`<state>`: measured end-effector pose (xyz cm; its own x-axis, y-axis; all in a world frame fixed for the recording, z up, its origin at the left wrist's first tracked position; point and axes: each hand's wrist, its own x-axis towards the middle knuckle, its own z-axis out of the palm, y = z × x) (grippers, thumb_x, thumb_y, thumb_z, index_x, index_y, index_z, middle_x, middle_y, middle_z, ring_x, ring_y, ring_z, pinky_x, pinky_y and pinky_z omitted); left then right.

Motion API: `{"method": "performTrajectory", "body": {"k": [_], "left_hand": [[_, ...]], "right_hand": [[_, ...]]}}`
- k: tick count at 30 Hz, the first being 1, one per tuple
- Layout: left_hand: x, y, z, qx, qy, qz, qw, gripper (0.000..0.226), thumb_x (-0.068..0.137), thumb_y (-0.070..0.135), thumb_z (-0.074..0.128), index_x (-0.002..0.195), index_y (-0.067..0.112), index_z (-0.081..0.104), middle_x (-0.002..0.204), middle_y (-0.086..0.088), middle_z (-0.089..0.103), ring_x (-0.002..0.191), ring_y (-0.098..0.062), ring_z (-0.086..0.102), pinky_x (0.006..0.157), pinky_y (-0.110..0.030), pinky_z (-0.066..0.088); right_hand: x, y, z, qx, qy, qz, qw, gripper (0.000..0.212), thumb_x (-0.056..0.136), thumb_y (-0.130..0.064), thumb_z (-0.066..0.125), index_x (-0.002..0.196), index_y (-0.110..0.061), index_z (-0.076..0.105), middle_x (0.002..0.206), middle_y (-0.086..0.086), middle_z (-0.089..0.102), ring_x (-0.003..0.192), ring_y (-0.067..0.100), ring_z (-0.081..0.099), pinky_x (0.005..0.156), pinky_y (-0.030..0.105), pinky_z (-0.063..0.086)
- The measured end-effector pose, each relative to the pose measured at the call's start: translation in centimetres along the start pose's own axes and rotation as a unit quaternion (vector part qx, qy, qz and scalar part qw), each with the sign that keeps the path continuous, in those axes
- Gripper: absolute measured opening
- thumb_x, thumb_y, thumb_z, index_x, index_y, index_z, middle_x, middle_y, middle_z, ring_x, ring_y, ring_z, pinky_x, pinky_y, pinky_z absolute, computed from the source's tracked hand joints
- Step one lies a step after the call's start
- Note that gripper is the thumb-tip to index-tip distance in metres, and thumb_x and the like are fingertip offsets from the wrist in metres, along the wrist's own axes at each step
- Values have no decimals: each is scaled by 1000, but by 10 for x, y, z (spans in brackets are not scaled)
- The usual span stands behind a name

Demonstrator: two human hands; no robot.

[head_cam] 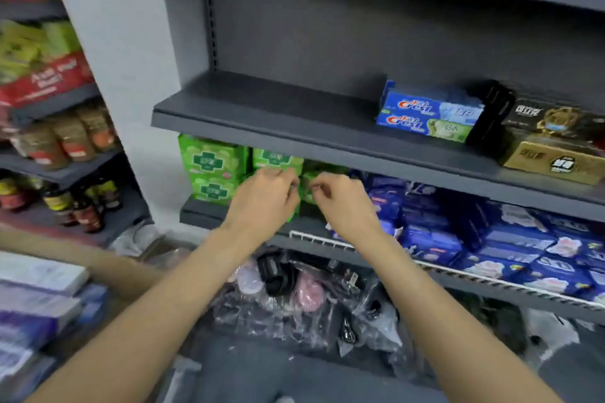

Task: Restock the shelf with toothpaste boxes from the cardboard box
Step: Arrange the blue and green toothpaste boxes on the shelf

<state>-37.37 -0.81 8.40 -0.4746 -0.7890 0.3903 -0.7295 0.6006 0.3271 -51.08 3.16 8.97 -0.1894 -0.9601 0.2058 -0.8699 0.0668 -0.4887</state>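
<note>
Reaching under the shelf [262,118] with curled, empty-looking left hand [262,203] and right hand [343,203] | we see two blue boxes [429,116] stacked right | left stretch bare | carton [65,255] near left, restocking barely begun.

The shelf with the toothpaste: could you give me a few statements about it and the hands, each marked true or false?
1. Two blue toothpaste boxes lie stacked on the grey shelf. True.
2. That shelf is packed full from end to end. False: its left part is bare.
3. The left hand and right hand reach toward green packs on the shelf below. True.
4. A toothpaste box is in the right hand. False: neither hand holds one.
</note>
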Motion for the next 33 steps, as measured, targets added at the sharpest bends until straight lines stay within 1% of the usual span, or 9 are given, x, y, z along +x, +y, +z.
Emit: {"method": "performTrajectory", "body": {"k": [8, 15, 18, 20, 23, 26, 28, 30, 33], "left_hand": [[-152, -138, -53, 15, -99, -180, 979, 21, 93, 23, 49, 107, 14, 62, 100, -9, 68, 94, -31, 62, 70, -36, 48], [-242, -260, -72, 6, -215, -280, 936, 19, 90, 20, 48, 99, 10, 62, 103, -14, 66, 102, -33, 60, 83, -39, 49], [-270, -302, -68, -10, -339, -252, 906, 21, 87, 18, 50, 103, 14, 64, 109, -13, 65, 106, -31, 60, 90, -38, 48], [-288, -316, -65, -7, -425, -209, 881, 32, 89, 13, 48, 117, 15, 62, 121, -14, 61, 113, -30, 57, 94, -34, 46], [-316, -321, -58, 19, -538, -128, 833, 49, 91, 2, 44, 138, 16, 44, 135, -12, 51, 121, -28, 50, 95, -28, 38], [-333, -324, -46, 74, -560, -58, 823, 65, 89, 3, 45, 144, 35, 29, 140, -5, 49, 125, -29, 47, 102, -32, 35], [-335, -327, -38, 77, -558, -39, 825, 67, 89, 8, 51, 144, 39, 29, 139, -5, 50, 126, -27, 46, 104, -34, 32], [-335, -324, -33, 93, -567, -18, 818, 66, 87, 16, 60, 143, 35, 32, 134, -7, 53, 126, -27, 47, 105, -36, 30], [-335, -317, -25, 113, -560, -13, 820, 54, 88, 10, 56, 137, 28, 42, 127, -9, 57, 125, -27, 47, 114, -52, 18]], "right_hand": [[-69, -128, 132, 37, -179, -46, 982, 24, 93, -17, 46, 102, -15, 68, 97, 12, 70, 91, 32, 63, 74, 42, 54], [-106, -222, 236, 12, -290, -31, 957, 27, 89, -13, 46, 99, -14, 71, 108, 10, 69, 104, 31, 60, 90, 37, 46], [-122, -240, 272, -23, -361, -10, 932, 28, 90, -15, 47, 105, -9, 70, 113, 14, 67, 108, 32, 59, 88, 33, 45], [-135, -247, 295, -48, -402, 5, 915, 28, 91, -18, 48, 108, -5, 68, 115, 16, 65, 110, 33, 59, 88, 33, 45], [-157, -252, 324, -54, -452, 54, 889, 28, 92, -21, 48, 106, -2, 64, 113, 17, 64, 104, 31, 60, 76, 29, 44], [-177, -253, 345, -61, -497, 106, 859, 28, 97, -25, 44, 87, -4, 59, 103, 17, 61, 88, 24, 54, 62, 27, 39], [-184, -254, 351, -68, -529, 129, 836, 34, 101, -22, 36, 105, -1, 63, 118, 19, 59, 102, 28, 56, 75, 30, 42], [-186, -254, 352, -69, -546, 151, 821, 39, 103, -20, 30, 126, -1, 54, 133, 17, 53, 113, 28, 52, 84, 28, 39], [-182, -253, 350, -48, -549, 191, 812, 44, 102, -31, 33, 129, -2, 51, 123, 15, 55, 98, 21, 49, 79, 30, 38]]}}
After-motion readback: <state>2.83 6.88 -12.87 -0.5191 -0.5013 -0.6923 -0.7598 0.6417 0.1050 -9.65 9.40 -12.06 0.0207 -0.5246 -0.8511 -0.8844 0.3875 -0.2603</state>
